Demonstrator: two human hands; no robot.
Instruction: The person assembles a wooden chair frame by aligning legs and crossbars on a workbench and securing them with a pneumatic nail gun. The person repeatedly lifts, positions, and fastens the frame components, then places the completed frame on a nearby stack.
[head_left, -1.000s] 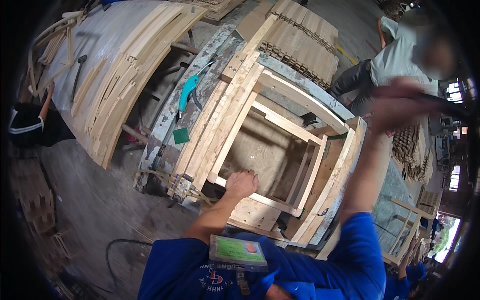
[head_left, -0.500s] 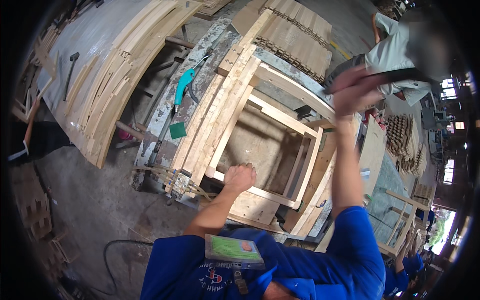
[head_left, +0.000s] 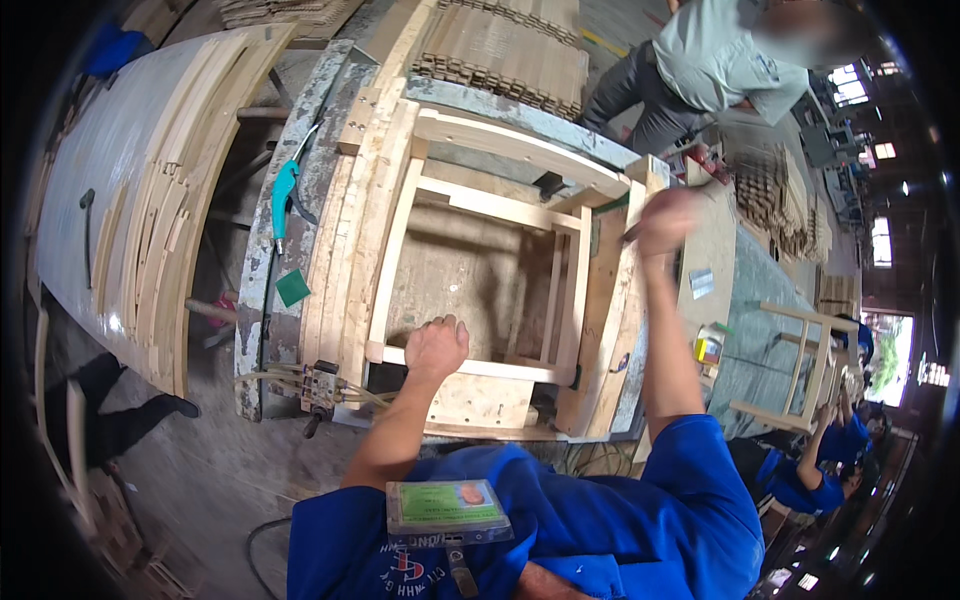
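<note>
A pale wooden frame (head_left: 500,370) with several rails lies inside a wooden jig (head_left: 340,240) on the bench in front of me. My left hand (head_left: 437,347) is closed over its near rail, close to the left corner, with the fingers curled toward the opening. Smeared by motion, my right hand (head_left: 668,220) is above the jig's right side, near the frame's far right corner. It looks closed round a dark thing that shows only as a blurred tip, too unclear to name.
Left of the jig lie a teal air blow gun (head_left: 285,205) and a green square (head_left: 292,288). A pneumatic valve with hoses (head_left: 320,388) sits at the near left corner. Wooden strips (head_left: 165,200) cover the left table. Beyond the bench, a co-worker (head_left: 700,70) bends near stacked slats (head_left: 500,60).
My right hand has come down from its raised position toward the jig's right side. The left hand stays on the near rail. The whole view has shifted and turned slightly.
</note>
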